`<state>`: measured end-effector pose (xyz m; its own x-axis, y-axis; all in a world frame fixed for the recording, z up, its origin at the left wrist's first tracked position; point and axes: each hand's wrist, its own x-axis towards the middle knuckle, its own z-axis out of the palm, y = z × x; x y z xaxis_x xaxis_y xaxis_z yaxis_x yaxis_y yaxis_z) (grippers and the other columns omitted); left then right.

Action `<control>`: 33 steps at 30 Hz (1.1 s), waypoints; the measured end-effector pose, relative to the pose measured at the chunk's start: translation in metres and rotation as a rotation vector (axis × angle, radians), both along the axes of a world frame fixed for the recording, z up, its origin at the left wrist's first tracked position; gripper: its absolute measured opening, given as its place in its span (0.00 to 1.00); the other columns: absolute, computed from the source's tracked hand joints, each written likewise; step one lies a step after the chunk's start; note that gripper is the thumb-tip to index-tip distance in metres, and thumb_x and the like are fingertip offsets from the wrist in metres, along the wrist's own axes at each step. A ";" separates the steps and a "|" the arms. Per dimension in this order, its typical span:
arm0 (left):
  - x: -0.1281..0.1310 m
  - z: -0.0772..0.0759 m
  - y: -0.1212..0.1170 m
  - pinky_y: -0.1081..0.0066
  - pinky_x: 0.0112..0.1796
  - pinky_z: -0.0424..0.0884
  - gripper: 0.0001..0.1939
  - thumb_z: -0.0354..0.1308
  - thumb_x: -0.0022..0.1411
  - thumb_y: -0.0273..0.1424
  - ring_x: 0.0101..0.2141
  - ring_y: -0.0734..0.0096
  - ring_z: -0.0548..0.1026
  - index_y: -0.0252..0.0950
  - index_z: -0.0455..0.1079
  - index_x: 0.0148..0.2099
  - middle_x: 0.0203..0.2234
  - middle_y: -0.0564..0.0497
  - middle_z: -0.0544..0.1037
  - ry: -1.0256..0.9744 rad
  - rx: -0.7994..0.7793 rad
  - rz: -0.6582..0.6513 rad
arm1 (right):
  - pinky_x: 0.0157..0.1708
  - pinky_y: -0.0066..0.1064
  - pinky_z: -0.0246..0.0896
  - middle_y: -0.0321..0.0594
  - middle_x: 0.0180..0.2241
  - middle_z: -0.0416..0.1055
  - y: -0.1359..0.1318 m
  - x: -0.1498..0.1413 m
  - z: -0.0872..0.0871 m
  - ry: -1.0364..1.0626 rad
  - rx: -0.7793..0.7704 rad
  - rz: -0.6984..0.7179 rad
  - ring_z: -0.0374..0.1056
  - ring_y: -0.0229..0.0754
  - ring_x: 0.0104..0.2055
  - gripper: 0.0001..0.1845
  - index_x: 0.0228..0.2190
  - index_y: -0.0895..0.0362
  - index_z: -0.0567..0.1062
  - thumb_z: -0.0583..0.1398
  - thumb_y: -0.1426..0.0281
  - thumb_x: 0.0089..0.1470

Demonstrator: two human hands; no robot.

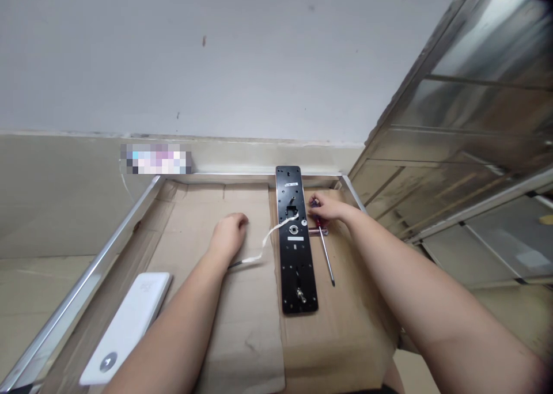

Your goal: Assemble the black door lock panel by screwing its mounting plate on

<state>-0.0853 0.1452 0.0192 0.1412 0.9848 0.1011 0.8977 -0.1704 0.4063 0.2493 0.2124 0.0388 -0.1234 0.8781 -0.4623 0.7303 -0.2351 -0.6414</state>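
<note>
Cardboard (242, 336), lock plate (297, 270) — right hand (328, 208), screwdriver (326, 256)

room: cardboard (246, 336) between white panel (125, 325), black lock plate (296, 238) | block: screwdriver (326, 256)

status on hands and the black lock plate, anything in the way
Left hand closed, over cardboard, left of black lock backplate. Right hand over red-handled screwdriver. White ribbon cable trails between left hand and backplate.

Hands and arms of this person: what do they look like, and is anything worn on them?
The left hand and right hand wear no gloves. The left forearm and right forearm are bare too, with no sleeve, watch or bracelet showing.
</note>
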 end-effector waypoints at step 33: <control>-0.002 0.000 -0.002 0.68 0.44 0.70 0.09 0.53 0.66 0.31 0.40 0.63 0.78 0.38 0.74 0.43 0.38 0.46 0.81 -0.161 0.065 0.029 | 0.22 0.30 0.73 0.36 0.33 0.69 -0.001 -0.002 0.005 -0.046 -0.006 -0.019 0.68 0.35 0.23 0.16 0.45 0.53 0.63 0.60 0.74 0.57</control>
<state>-0.0872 0.1430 0.0187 0.0900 0.9788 0.1840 0.8269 -0.1764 0.5340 0.2471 0.2118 0.0435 -0.0850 0.8775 -0.4720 0.7541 -0.2530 -0.6061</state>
